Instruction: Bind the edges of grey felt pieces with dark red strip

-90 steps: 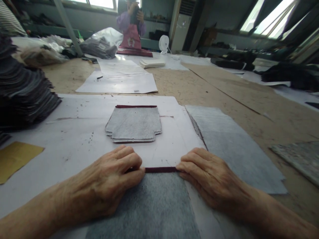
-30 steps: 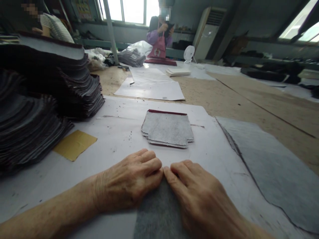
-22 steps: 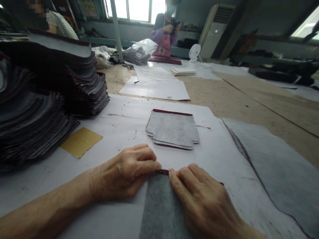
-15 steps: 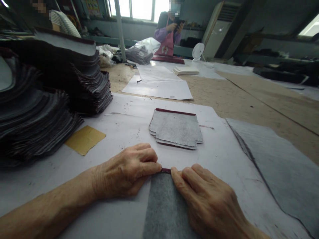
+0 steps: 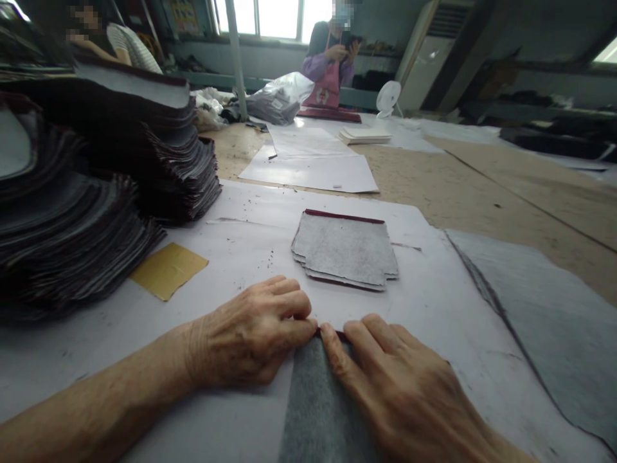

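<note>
A grey-backed fabric piece (image 5: 315,399) lies flat in front of me, its far edge turned over into a narrow dark red strip. At the left end of that strip, my left hand (image 5: 253,331) is closed, thumb and forefinger pinching the fold. My right hand (image 5: 402,379) presses the same fold with thumb and fingertips close beside the left, covering the piece's right side. Just beyond my hands rests a small stack of similar grey pieces (image 5: 344,251), with notched near corners and a dark red far edge.
Tall piles of dark pieces (image 5: 178,148) stand at the left, near a yellow square (image 5: 169,270). A large grey sheet (image 5: 544,321) lies at the right. White paper (image 5: 231,251) covers the table. Across it, a person in a pink apron (image 5: 328,80) holds a dark object; another person (image 5: 130,48) is far left.
My right thumb has slid left along the folded edge, up to my left fingertips. The left hand keeps its pinch. The whole view has shifted slightly.
</note>
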`<state>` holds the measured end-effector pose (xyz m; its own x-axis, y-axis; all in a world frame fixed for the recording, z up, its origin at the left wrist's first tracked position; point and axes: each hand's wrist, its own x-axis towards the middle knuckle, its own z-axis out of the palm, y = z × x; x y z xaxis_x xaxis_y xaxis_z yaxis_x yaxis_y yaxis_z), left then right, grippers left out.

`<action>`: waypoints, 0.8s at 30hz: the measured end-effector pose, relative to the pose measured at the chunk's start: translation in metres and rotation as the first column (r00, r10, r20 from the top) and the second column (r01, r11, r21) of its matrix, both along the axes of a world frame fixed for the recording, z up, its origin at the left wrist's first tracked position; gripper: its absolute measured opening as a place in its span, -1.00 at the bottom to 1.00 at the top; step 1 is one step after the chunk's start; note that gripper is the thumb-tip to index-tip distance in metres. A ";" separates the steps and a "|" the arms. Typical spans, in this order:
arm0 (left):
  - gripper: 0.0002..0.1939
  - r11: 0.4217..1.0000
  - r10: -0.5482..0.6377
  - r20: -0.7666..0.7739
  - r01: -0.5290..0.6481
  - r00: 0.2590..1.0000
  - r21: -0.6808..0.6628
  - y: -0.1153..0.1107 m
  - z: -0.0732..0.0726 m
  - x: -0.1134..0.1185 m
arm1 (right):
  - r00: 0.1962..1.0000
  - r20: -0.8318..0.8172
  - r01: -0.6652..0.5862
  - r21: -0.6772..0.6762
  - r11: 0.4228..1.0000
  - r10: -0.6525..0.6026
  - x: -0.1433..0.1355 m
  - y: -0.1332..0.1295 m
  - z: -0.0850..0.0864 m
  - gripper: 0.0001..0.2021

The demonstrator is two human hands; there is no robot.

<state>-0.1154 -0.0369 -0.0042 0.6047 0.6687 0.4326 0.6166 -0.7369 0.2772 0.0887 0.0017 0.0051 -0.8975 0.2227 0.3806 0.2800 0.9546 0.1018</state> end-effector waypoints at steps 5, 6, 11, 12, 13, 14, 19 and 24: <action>-0.67 0.978 0.084 0.235 -0.035 0.968 -0.205 0.002 0.005 -0.009 | 0.993 -0.086 -0.091 -0.164 0.982 0.078 -0.005 0.003 -0.006 -0.69; -0.65 0.968 0.123 0.290 -0.050 0.949 -0.245 0.001 0.008 -0.012 | 0.991 -0.104 -0.099 -0.178 0.979 0.082 -0.004 0.004 -0.008 -0.69; -0.71 0.900 0.098 0.245 0.019 0.965 -0.435 -0.005 0.021 -0.019 | 0.982 -0.164 -0.126 -0.227 0.966 0.089 0.001 0.010 -0.017 -0.68; -0.71 0.883 0.061 0.180 0.031 0.982 -0.469 -0.006 0.022 -0.018 | 0.982 -0.170 -0.127 -0.243 0.962 0.086 0.002 0.012 -0.018 -0.68; -0.69 0.870 0.032 0.116 0.030 0.993 -0.492 -0.007 0.023 -0.018 | 0.982 -0.171 -0.127 -0.255 0.959 0.084 0.002 0.012 -0.018 -0.66; -0.68 0.863 0.017 0.067 0.019 0.998 -0.504 -0.007 0.024 -0.017 | 0.982 -0.172 -0.126 -0.260 0.957 0.082 0.002 0.013 -0.017 -0.64; -0.68 0.871 0.012 0.004 -0.009 1.000 -0.492 -0.006 0.022 -0.016 | 0.989 -0.129 -0.109 -0.254 0.961 0.078 0.001 0.015 -0.015 -0.56; -0.70 0.881 0.007 0.001 -0.006 1.000 -0.473 -0.005 0.023 -0.016 | 0.992 -0.108 -0.084 -0.240 0.967 0.059 0.000 0.015 -0.015 -0.55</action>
